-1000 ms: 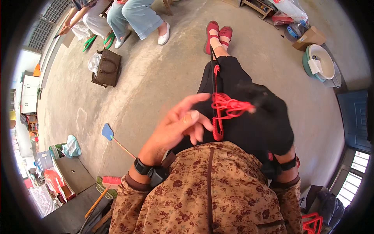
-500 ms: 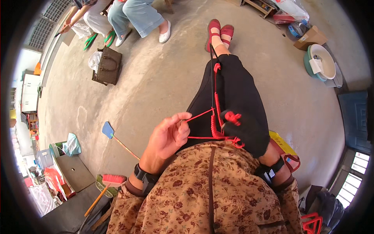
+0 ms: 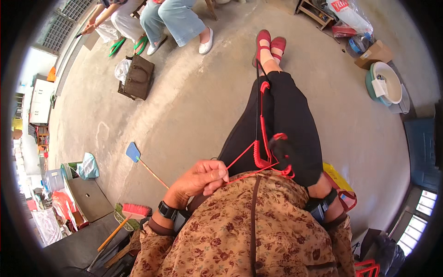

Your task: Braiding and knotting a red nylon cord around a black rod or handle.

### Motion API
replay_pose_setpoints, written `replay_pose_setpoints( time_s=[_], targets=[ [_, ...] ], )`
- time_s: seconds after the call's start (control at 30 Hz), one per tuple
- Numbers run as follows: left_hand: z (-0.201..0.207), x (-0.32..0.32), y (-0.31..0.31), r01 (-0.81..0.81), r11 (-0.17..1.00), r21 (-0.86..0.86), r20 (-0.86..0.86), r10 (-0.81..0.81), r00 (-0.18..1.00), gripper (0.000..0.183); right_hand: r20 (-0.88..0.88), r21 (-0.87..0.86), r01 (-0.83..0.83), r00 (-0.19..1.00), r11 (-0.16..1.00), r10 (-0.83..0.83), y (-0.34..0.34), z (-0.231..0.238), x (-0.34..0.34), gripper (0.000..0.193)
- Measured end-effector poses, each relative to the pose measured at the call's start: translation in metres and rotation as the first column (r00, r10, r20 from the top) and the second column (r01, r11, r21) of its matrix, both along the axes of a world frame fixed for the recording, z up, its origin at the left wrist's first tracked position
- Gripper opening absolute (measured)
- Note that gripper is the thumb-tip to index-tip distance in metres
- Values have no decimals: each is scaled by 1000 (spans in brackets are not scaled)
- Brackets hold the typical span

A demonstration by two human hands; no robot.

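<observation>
My left hand (image 3: 205, 176) is closed in a pinch above my lap. Its thumb and fingertips grip a thin red cord (image 3: 241, 154), which runs in two strands toward my right hand. A thick red knotted braid (image 3: 257, 154) lies between my hands, worked along a black cord (image 3: 257, 111). The black cord stretches down my legs to my red shoes (image 3: 263, 46) and looks looped there. My right hand (image 3: 294, 159) shows as a dark shape against black trousers, right of the braid, with red loops around it. Its fingers cannot be made out.
A blue fly swatter (image 3: 133, 151) lies at left, above a red-bristled broom (image 3: 136, 210). A brown handbag (image 3: 137, 77) stands near two seated people. At right are stacked basins (image 3: 387, 82), a cardboard box (image 3: 374, 54) and a yellow-red bag (image 3: 339, 181).
My left hand has turned and lowered its raised fingers into a pinch, bringing the two red strands together. My right hand has shifted slightly. The whole view has tilted a little.
</observation>
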State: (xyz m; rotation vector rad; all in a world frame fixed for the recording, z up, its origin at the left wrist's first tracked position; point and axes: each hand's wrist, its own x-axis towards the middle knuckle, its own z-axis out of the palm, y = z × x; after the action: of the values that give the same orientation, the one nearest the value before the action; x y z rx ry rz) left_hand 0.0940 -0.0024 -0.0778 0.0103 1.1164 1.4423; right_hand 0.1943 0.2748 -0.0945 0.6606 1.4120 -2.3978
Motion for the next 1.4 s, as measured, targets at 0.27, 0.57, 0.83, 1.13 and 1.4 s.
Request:
replay_pose_setpoints(
  time_s=[0.27, 0.57, 0.83, 1.13, 1.4],
  targets=[
    [7, -6, 20, -103, 868, 485, 259, -30, 965, 21, -129, 370, 163, 984, 914, -124, 35, 45, 23, 22],
    [-14, -13, 76, -223, 883, 413, -191, 323, 927, 37, -201, 774, 144, 979, 616, 23, 31, 6, -4, 20],
    [-34, -5, 92, 12, 991, 132, -467, 51, 883, 37, -56, 457, -1, 998, 890, 30, 0, -21, -29, 24],
    [-48, -11, 93, 75, 989, 128, -338, -27, 941, 30, -146, 636, 28, 986, 771, 84, -8, -5, -30, 40],
    [-18, -59, 59, -398, 915, 67, -89, 402, 911, 19, -285, 760, 255, 958, 598, -46, 18, 22, -38, 40]
  ],
)
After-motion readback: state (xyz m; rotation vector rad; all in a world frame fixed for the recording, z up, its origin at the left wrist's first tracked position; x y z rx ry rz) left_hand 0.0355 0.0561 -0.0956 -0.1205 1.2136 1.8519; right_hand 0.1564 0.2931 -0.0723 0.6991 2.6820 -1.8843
